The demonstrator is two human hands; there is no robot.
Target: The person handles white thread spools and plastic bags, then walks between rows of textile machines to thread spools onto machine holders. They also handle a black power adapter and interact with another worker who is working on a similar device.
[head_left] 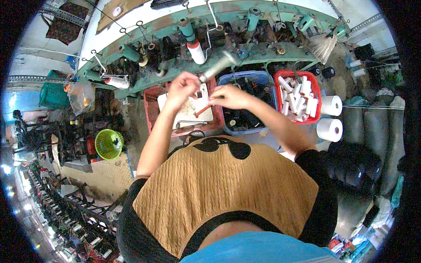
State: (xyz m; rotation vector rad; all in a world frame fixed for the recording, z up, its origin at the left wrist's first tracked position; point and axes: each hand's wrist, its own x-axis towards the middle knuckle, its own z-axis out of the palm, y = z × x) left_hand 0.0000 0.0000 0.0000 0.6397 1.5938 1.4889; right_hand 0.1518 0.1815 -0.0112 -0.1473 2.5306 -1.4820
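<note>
My left hand (183, 90) is over a white board (182, 119), its fingers curled together. Right at its fingertips, a pale tube-like thing (218, 67), smeared by motion, slants up to the right; what exactly the fingers pinch is hidden. My right hand (231, 97) comes in from the right with its fingertips pressed together at the upper end of a thin red-brown stick (202, 110). Below the stick, a dark metal rod (188, 122) lies along the board's near edge. The board rests over a red crate (151, 109).
A blue basket (245, 130) holds dark things; a red basket (319, 83) beside it holds several white tubes. Two white thread cones (330, 130) lie to the right. A green machine frame (166, 72) with white spools (195, 52) spans the far side. A lime basket (109, 144) is at left.
</note>
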